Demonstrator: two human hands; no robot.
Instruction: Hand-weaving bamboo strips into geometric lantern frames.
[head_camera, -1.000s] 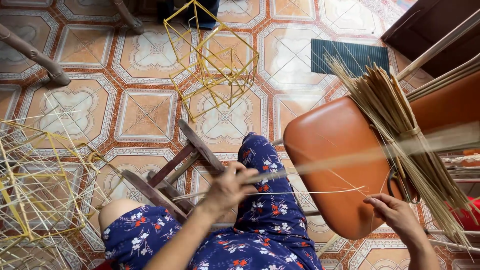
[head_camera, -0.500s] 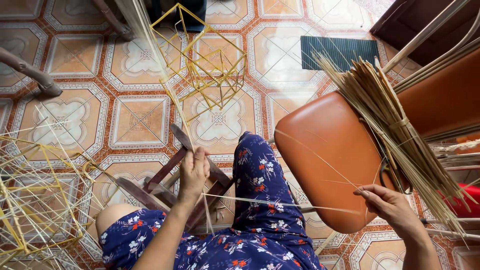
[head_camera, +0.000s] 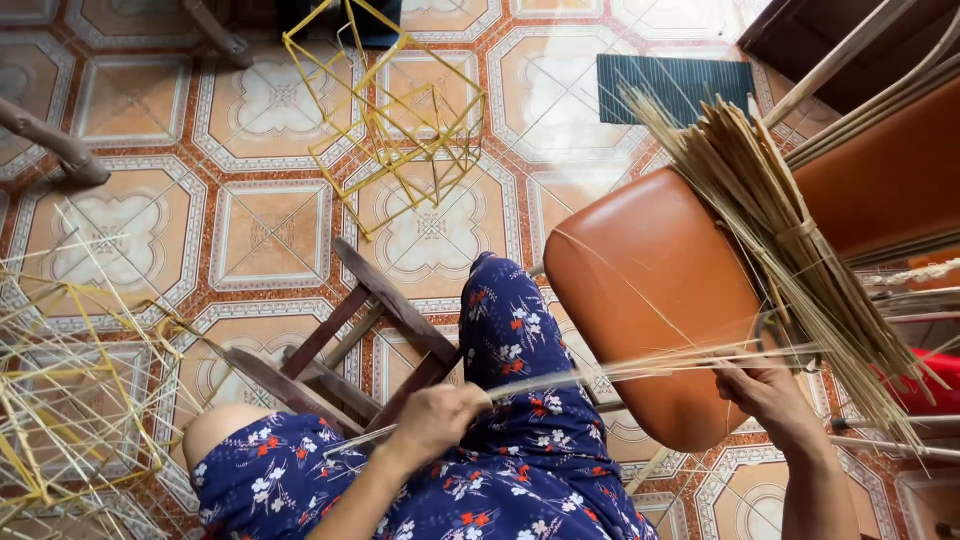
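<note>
A thin pale bamboo strip (head_camera: 620, 372) is gripped by closed fingers of the left hand (head_camera: 432, 422) and right hand (head_camera: 765, 392), across the lap; overbending could probably snap it.

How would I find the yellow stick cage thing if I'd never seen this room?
Start at the orange patterned floor tiles and look toward the top middle. There stands the yellow frame of thin sticks, apart on bare tiles. Unlike the pale tangled frames at the left edge, it is bright yellow and alone.
</note>
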